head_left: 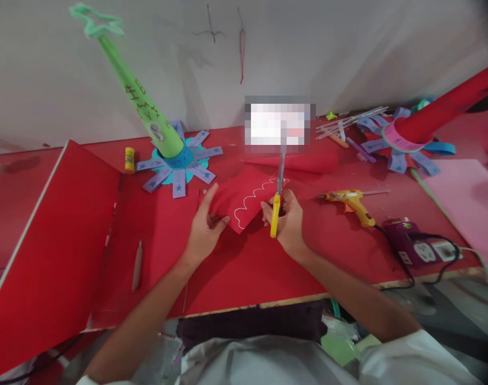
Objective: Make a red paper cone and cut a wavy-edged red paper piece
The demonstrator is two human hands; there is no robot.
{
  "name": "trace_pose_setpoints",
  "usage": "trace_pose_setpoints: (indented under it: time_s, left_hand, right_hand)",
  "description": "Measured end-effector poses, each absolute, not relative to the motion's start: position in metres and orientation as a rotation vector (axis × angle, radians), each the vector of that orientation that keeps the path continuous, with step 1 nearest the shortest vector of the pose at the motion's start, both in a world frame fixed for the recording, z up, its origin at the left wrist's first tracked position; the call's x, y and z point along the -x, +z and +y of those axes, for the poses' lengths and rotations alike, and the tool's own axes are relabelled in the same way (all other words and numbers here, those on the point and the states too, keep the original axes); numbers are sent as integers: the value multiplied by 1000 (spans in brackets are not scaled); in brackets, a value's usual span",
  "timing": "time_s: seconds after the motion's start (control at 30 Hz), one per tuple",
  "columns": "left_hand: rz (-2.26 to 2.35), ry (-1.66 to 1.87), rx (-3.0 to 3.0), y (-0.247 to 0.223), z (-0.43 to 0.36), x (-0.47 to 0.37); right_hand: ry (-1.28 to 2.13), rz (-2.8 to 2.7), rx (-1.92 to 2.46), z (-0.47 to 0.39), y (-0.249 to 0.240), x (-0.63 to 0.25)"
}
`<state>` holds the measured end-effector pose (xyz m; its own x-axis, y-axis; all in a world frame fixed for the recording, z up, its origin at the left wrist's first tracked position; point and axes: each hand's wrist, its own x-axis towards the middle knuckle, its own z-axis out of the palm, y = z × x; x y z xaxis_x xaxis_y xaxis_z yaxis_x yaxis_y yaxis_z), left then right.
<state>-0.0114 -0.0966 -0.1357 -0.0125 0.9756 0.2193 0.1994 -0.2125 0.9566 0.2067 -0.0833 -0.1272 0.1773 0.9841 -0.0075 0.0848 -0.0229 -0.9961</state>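
Observation:
Over the middle of the red table, my left hand (pixel 206 227) grips the left edge of a piece of red paper (pixel 244 200) between thumb and fingers. A white scalloped line runs along the paper's right side. My right hand (pixel 287 222) is closed around yellow-handled scissors (pixel 276 214), whose blades point up and away from me. The scissors are at the paper's upper right corner, near one end of the white line. Whether the blades are apart cannot be made out. My right fingertips are close to the paper's right edge.
A green cone (pixel 147 107) with purple strips stands behind left, near a glue stick (pixel 129 160). A pencil-like stick (pixel 137 267) lies left, beside an upright red panel (pixel 59 240). To the right are a yellow glue gun (pixel 351 203), a purple box (pixel 412 246) with cables, and a red cone (pixel 448 115).

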Motion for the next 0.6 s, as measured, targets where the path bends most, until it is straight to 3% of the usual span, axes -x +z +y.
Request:
trace_pose_setpoints:
  time_s: [0.13, 0.23, 0.47, 0.6]
  left_hand:
    - [1467, 1167, -1640, -131, -97, 22]
    - [1638, 1255, -1780, -116, -97, 32]
    - [1356, 1085, -1876, -65, -94, -9]
    - [1283, 1184, -1793, -54, -82, -33]
  right_hand:
    - [1022, -1124, 1372, -82, -129, -208]
    - [962, -1169, 1395, -83, -129, -210]
    - [890, -1301, 1447, -86, -130, -215]
    - [895, -1347, 1456, -88, -127, -215]
